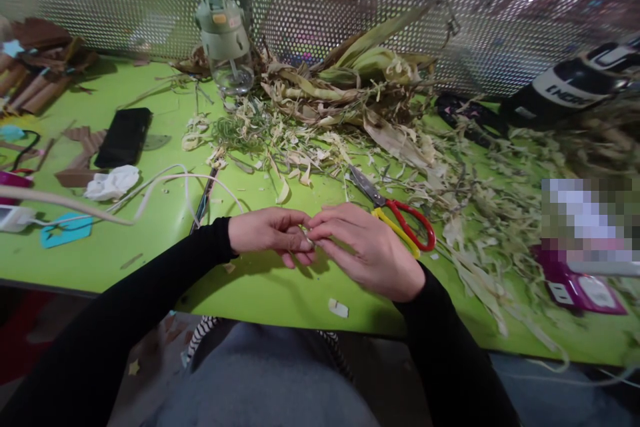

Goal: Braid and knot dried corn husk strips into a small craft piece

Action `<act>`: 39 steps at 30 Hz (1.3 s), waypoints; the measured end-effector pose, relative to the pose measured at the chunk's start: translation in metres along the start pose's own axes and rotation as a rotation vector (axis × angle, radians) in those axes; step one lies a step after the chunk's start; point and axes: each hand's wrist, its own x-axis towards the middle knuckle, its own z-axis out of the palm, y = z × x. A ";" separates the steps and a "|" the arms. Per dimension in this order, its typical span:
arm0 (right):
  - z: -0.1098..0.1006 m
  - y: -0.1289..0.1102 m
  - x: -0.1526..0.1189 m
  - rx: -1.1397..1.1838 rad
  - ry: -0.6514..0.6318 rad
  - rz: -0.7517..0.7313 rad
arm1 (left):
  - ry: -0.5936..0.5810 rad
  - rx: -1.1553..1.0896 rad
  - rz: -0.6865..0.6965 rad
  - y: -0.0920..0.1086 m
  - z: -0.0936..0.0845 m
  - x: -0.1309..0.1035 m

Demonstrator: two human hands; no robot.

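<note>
My left hand [277, 235] and my right hand [363, 247] meet above the front of the green table [280, 293]. Fingertips of both pinch one small pale piece [310, 239], mostly hidden, whose kind I cannot make out. Just beyond my right hand lie scissors [387, 203] with one red and one yellow handle, blades pointing away. A small whitish scrap [339, 308] rests near the table's front edge. Farther back are scattered shreds of dried husk [300, 147] and a heap of what look like corn husks [345, 87].
A clear bottle [230, 47] stands at the back before a perforated metal screen [320, 7]. At left are a black phone [123, 138], crumpled white tissue [113, 183], a white cable [165, 177] and brown rolls [45, 80]. A dark bottle [570, 90] and a magenta power strip [585, 283] lie right.
</note>
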 end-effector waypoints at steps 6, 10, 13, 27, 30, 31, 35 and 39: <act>0.001 0.000 -0.001 -0.034 0.032 0.096 | -0.013 -0.007 0.015 0.002 -0.001 -0.001; 0.002 -0.001 -0.001 -0.040 0.018 0.121 | -0.013 0.029 0.022 0.001 -0.002 0.000; 0.004 -0.001 -0.001 -0.045 0.025 0.120 | 0.032 0.058 -0.003 -0.001 -0.001 0.001; 0.011 -0.002 -0.001 -0.132 0.037 0.195 | 0.085 0.039 0.081 -0.003 0.003 0.002; 0.010 0.000 -0.001 -0.121 0.030 0.189 | 0.096 0.046 0.072 -0.002 0.003 0.000; 0.010 0.000 -0.001 -0.117 0.023 0.176 | 0.101 0.050 0.066 -0.002 0.003 0.000; 0.006 0.004 -0.002 -0.102 -0.038 0.079 | 0.112 0.069 0.055 0.000 0.004 -0.001; 0.003 0.007 -0.002 -0.099 -0.116 0.038 | 0.098 0.067 0.041 -0.001 0.005 0.000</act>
